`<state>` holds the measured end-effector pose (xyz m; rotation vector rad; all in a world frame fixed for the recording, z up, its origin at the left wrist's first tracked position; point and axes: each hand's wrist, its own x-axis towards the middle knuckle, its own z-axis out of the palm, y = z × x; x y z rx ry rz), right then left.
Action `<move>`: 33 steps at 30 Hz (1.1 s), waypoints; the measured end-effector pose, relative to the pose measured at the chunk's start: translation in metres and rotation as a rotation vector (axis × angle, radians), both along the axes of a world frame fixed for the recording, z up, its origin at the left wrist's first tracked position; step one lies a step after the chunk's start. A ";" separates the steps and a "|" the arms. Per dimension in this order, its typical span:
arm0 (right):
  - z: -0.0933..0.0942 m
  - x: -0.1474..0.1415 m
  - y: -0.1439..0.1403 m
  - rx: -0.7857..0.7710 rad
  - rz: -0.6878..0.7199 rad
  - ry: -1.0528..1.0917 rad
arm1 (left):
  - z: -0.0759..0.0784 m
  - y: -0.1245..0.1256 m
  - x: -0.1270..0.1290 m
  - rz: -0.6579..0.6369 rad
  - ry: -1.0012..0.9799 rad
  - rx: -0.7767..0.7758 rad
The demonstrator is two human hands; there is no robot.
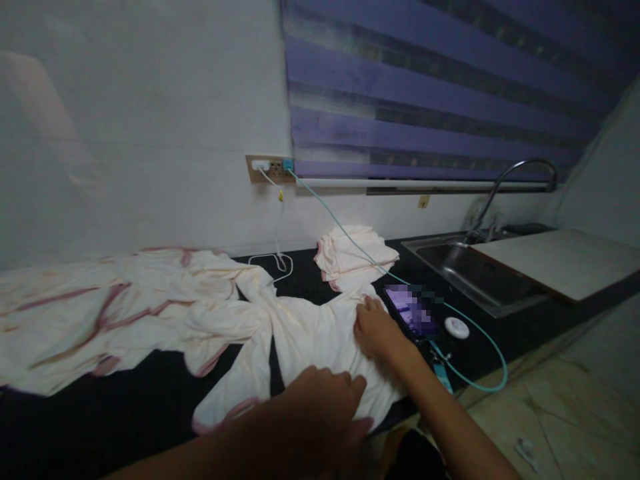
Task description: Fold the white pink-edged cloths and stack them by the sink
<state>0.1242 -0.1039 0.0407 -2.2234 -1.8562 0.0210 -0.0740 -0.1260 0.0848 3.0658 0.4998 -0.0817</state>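
Note:
A cream long-sleeved top with pink trim (pixel 320 327) lies spread and rumpled on the black counter (pixel 145 393). My left hand (pixel 325 403) is over its near part, fingers curled onto the cloth near the hem; the fingertips are partly hidden. At the right-hand end of the top, my right hand (pixel 374 327) presses on the fabric with bent, closed fingers. More cream clothing with pink edging (pixel 115 310) lies loosely to the left, touching the top. Just behind it sits a folded cream garment (pixel 355 253).
A phone (pixel 413 310) and a round white object (pixel 457 327) lie right of the top. A teal cable (pixel 330 213) runs from the wall socket (pixel 275 169) across the counter. Further right are a steel sink (pixel 460 273), a faucet (pixel 493 197) and a white board (pixel 565 260).

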 end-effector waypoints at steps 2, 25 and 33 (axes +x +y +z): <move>0.010 -0.006 -0.004 0.045 0.017 -0.013 | 0.006 0.020 0.011 0.091 -0.048 -0.038; 0.030 0.035 -0.013 -0.161 -0.283 -0.011 | -0.012 0.039 0.022 0.062 -0.155 -0.052; 0.028 0.022 0.002 -0.238 -0.251 -0.038 | -0.017 0.044 0.019 0.086 -0.080 -0.112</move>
